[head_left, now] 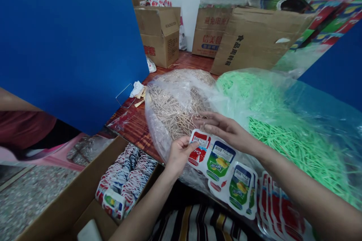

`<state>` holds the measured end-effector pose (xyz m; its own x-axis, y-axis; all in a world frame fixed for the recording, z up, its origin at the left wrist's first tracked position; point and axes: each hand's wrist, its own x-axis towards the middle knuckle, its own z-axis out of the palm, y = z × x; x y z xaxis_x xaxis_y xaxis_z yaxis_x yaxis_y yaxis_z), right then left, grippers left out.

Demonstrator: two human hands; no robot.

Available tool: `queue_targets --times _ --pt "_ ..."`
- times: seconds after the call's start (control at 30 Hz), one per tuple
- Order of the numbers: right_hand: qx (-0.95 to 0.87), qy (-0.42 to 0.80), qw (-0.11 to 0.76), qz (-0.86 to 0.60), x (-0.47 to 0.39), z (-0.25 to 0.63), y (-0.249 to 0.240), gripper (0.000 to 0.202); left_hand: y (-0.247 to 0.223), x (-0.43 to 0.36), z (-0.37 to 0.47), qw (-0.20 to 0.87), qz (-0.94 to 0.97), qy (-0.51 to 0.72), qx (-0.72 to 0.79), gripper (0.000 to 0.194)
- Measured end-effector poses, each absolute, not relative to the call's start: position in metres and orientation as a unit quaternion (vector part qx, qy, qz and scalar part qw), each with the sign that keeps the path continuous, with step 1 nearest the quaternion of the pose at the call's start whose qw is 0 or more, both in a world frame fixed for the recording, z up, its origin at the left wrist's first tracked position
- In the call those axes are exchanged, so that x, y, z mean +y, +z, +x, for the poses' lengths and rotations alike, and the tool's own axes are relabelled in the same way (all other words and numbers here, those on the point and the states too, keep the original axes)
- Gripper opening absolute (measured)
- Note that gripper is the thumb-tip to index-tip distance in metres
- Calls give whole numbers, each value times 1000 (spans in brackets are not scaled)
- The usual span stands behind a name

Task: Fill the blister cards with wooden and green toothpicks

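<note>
Red-side up, keep the card (198,153) pinched flat in left grip (178,155). Cannot tell hold of right grip (228,131).

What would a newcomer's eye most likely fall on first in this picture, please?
Probably the heap of bright green sticks in clear plastic on the right, with a bag of pale sticks beside it at the centre. The large blue panel filling the upper left also stands out. Then, just below the centre, the left hand pinches a red packet at the left end of a row of overlapping packets.
</note>
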<state>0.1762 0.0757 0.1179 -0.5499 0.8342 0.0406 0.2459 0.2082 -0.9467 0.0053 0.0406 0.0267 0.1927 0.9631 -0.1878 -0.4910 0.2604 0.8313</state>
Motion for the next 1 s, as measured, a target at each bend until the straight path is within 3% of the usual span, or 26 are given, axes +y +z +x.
queue_targets --times 0.17,0.33,0.57,1.0 --pt "-815 408 188 -366 66 182 125 48 27 39 3 704 320 513 372 19" --pt "-807 400 234 -366 61 186 118 54 26 39 4 718 305 509 364 18" --pt "-839 357 169 -375 54 193 109 60 25 40 6 745 270 504 344 21" --pt "-821 411 167 -361 53 197 110 54 23 39 8 739 297 486 361 21"
